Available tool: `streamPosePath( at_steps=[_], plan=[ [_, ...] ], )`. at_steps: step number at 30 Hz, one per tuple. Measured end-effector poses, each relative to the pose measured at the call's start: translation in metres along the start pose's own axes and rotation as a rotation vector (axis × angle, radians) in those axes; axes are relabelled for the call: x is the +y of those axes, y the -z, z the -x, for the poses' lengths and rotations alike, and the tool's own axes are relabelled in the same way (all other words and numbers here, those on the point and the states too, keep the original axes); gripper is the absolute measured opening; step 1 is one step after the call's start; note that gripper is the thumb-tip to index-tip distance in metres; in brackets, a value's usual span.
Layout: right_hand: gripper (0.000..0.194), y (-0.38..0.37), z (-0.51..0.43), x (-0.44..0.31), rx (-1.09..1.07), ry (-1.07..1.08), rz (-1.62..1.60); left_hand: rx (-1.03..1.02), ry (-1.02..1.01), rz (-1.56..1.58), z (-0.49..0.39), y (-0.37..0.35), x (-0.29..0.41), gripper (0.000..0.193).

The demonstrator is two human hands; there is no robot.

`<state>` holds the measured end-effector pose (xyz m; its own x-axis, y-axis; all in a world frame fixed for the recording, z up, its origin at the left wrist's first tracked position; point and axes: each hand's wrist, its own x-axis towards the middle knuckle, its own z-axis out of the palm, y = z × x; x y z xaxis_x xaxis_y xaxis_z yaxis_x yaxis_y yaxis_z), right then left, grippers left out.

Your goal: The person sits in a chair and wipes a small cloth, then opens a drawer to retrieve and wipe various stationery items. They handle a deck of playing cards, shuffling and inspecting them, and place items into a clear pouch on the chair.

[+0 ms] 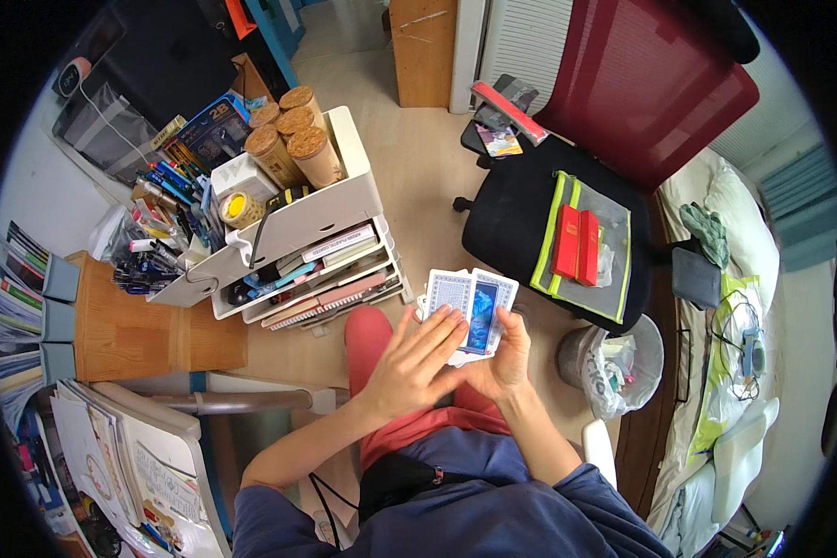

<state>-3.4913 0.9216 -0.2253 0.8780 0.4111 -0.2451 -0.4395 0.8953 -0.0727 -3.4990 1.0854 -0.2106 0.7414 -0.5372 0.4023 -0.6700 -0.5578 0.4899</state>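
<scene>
Several playing cards with blue-patterned backs (448, 291) lie loosely overlapped above my lap. My right hand (506, 349) grips them from the right, its thumb along the card with a blue picture panel (485, 310). Across the lower left part of the cards rests my left hand (418, 356), fingers nearly straight and laid over the paler card back. Whether its thumb or fingers also pinch a card cannot be told. A few white card edges stick out at the left and below. The card faces are mostly hidden.
Left stands a white drawer organizer (314, 220) with cork-lidded canisters (314, 153) and pens. At right is a black office chair (509, 209) bearing a mesh zip pouch (617, 244) and red boxes (566, 244). A lined waste bin (624, 366) stands below it.
</scene>
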Motion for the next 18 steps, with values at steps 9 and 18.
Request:
streamPosePath(
  at_steps=[9, 18],
  plan=[
    [0.035, 0.010, 0.009, 0.007, 0.123, 0.327, 0.926, 0.155, 0.349, 0.628, -0.026, 0.000, 0.000, 0.106],
    [0.048, 0.008, 0.004, 0.029, 0.121, 0.559, 1.387, 0.118, 0.540, 1.089, -0.033, -0.019, 0.001, 0.090]
  ],
)
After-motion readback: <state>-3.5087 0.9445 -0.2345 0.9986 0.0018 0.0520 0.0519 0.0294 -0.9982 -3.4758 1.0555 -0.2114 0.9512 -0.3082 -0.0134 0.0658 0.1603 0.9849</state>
